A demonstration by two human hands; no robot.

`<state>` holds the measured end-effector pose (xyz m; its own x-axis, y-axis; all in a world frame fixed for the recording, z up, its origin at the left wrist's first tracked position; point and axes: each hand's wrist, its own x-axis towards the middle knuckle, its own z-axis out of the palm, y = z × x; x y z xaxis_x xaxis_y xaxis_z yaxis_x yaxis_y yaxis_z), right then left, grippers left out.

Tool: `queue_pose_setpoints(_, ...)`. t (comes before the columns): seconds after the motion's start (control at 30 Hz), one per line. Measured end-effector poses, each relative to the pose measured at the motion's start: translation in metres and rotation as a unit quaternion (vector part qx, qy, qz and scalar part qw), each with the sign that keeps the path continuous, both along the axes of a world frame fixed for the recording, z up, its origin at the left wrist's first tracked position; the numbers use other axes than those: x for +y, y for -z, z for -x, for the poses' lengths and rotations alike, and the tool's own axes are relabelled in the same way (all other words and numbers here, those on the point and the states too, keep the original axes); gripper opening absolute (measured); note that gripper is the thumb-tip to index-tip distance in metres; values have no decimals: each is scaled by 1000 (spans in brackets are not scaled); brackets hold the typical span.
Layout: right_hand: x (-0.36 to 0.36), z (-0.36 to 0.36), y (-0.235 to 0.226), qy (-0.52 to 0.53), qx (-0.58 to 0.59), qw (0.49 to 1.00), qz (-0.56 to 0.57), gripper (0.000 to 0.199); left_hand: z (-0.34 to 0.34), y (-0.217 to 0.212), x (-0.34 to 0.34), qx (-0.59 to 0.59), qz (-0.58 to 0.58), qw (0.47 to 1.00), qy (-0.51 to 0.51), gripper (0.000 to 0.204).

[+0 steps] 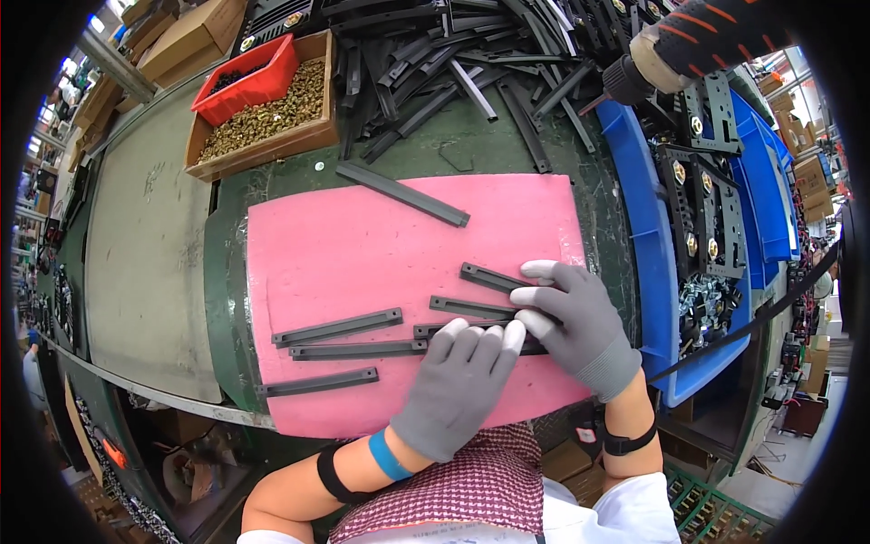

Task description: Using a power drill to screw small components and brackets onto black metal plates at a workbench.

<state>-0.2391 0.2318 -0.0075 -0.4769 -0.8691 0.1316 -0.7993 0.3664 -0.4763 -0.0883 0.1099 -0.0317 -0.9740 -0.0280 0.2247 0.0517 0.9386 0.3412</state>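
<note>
Both my hands wear grey gloves with white fingertips. My left hand lies over the right ends of several black slotted bars, its fingers stretched out and slightly apart. My right hand is spread just beside it. Its fingertips touch the right ends of two bars, an upper black bar and a middle black bar. Part of a lower black bar shows by my left fingertips; the rest is hidden under the hands. Left of my hands lie a long bar, another bar and a near bar.
A pink foam mat carries the bars; one more bar crosses its far edge. Beyond are piled black strips, a carton of brass fittings and a red bin. A power screwdriver hangs far right, above blue bins.
</note>
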Motion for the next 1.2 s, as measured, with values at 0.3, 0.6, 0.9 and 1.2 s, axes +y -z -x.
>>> queue_pose_setpoints(0.3,2,6,-3,41,57,997,-40,13,-6,-9,0,-9,54,990,-133,33)
queue_pose_setpoints(0.6,-11,2,-32,24,82,988,-127,12,-76,-32,-64,53,17,987,-149,24)
queue_pose_setpoints(0.9,-128,16,5,-30,113,991,-71,32,-143,1,-77,-113,115,948,-274,52)
queue_pose_setpoints(1.2,-122,37,-8,23,186,980,-65,31,-142,3,-88,-94,12,962,-257,56)
